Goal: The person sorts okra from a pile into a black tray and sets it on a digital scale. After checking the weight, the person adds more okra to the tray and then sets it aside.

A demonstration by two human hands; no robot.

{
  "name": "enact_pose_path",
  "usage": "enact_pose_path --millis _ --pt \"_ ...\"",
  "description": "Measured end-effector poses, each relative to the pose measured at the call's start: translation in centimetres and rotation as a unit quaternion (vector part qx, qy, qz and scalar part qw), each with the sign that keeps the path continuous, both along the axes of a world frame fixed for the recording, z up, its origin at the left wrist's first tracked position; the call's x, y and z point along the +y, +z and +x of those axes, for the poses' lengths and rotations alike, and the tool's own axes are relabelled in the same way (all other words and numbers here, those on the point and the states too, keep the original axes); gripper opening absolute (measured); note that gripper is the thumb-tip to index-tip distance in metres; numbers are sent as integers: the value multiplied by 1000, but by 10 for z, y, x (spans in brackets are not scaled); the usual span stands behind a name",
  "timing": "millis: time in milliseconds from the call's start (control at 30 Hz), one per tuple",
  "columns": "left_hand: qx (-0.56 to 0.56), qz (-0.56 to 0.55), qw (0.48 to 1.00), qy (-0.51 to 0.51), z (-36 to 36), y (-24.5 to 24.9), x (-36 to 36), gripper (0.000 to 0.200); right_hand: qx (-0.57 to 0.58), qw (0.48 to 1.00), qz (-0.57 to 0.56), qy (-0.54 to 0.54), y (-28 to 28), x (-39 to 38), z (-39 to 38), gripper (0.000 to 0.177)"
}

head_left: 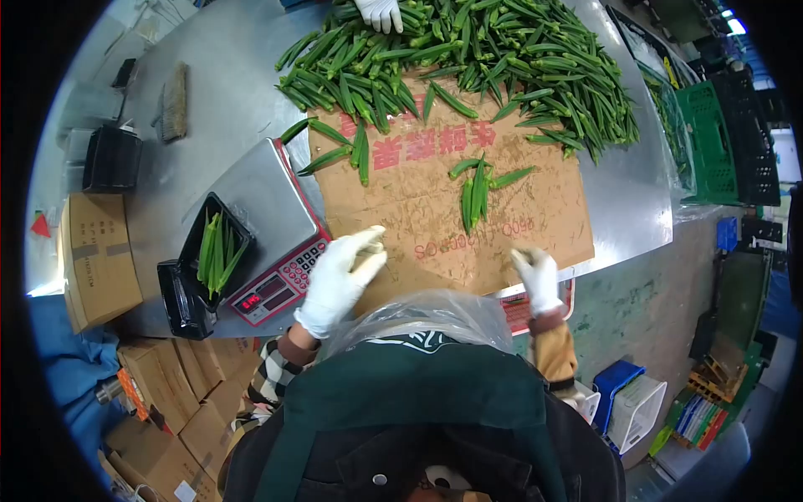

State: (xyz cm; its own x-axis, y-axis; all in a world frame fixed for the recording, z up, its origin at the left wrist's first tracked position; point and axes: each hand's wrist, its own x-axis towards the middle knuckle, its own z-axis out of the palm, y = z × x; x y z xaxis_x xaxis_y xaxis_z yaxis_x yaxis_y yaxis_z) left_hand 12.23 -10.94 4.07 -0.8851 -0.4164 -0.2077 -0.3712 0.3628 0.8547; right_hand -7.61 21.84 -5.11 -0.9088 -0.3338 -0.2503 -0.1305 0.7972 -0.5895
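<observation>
My left hand (341, 280), in a white glove, is over the near left edge of a cardboard sheet (376, 209), thumb and fingers apart and holding nothing. At the sheet's near right edge is my right hand (535, 276), also gloved, with its fingers partly spread and nothing visible in them. Several okra pods (475, 197) lie on the cardboard between and beyond my hands. A big okra pile (502, 58) covers the far side. Left of my left hand stands a digital scale (280, 217), bearing a black tray (238, 226) with okra pods (219, 255) inside.
Another person's gloved hand (381, 12) touches the far pile. A brush (174, 105) lies on the metal table (226, 75). Empty black trays (115, 159) and a cardboard box (99, 255) are at left. Green crates (707, 138) stand at right, a white basket (636, 410) below.
</observation>
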Motion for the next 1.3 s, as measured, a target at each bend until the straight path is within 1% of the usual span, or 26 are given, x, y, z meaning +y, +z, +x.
enact_pose_path --millis 100,200,233,267,300,333,367,400,433,500,533,567,600,633,667,700,733,767,800,833,900,967,1067,1133,1200,1300 --pt "5 -34 996 -77 -9 6 23 40 -69 991 -98 -51 -36 -74 -3 31" --pt "54 -60 992 -96 -1 -2 41 39 97 993 50 -33 -58 -110 1 26" --pt "69 -42 992 -102 3 -2 40 40 116 993 -2 -2 -73 -106 -4 26" --pt "47 -23 994 -93 6 -4 39 41 -78 991 -94 -61 -72 -105 -10 25" --pt "28 -4 996 -82 9 -5 37 41 -160 954 -220 -124 -75 -106 -9 21" --pt "16 -6 997 -69 11 -9 35 43 -191 935 -251 -164 -58 -112 -7 15" --pt "7 -6 998 -56 12 -11 32 44 -202 942 -221 -152 -43 -112 -6 15" --pt "-25 21 999 -30 11 0 29 47 -190 955 -214 -79 -27 -112 -3 16" --pt "-2 41 999 21 10 0 30 47 -170 954 -241 -58 -7 -123 11 13" --pt "52 81 989 109 5 -3 36 48 -159 940 -297 54 25 -143 47 13" --pt "56 82 988 115 3 -1 35 48 -163 933 -282 154 50 -155 62 16" --pt "54 102 986 122 4 4 30 46 -164 917 -264 252 68 -163 73 20" --pt "52 123 983 128 3 9 22 44 -160 916 -210 301 71 -167 81 32" --pt "51 144 979 134 2 12 13 42 -84 897 -251 354 66 -170 85 43" --pt "75 15 985 158 7 9 2 35 -107 902 -238 344 73 -171 83 46" --pt "151 80 959 226 14 7 -12 33 -129 906 -225 334 87 -176 83 49" --pt "114 -5 957 266 28 9 -33 37 -133 921 -217 295 78 -172 79 50" --pt "124 -165 934 292 42 23 -55 37 -138 934 -208 255 66 -165 72 51" --pt "109 -268 896 337 61 16 -74 36 -165 936 -219 220 62 -161 67 46" --pt "62 -311 879 355 83 15 -92 38 -209 930 -256 163 48 -155 64 43" --pt "-26 -410 840 356 126 -3 -123 43 -256 915 -294 100 42 -152 60 37" --pt "-93 -483 828 271 160 -10 -135 48 -254 919 -279 117 14 -144 55 37" --pt "6 -442 845 302 175 4 -135 48 -267 924 -235 138 -28 -137 54 36" --pt "34 -407 826 388 185 17 -135 30 -271 925 -230 135 -65 -124 59 30" --pt "44 -355 801 480 205 19 -141 16 -312 914 -246 79 -75 -118 61 25" --pt "102 -281 766 569 249 -7 -162 17 -358 901 -246 18 -91 -102 52 15"
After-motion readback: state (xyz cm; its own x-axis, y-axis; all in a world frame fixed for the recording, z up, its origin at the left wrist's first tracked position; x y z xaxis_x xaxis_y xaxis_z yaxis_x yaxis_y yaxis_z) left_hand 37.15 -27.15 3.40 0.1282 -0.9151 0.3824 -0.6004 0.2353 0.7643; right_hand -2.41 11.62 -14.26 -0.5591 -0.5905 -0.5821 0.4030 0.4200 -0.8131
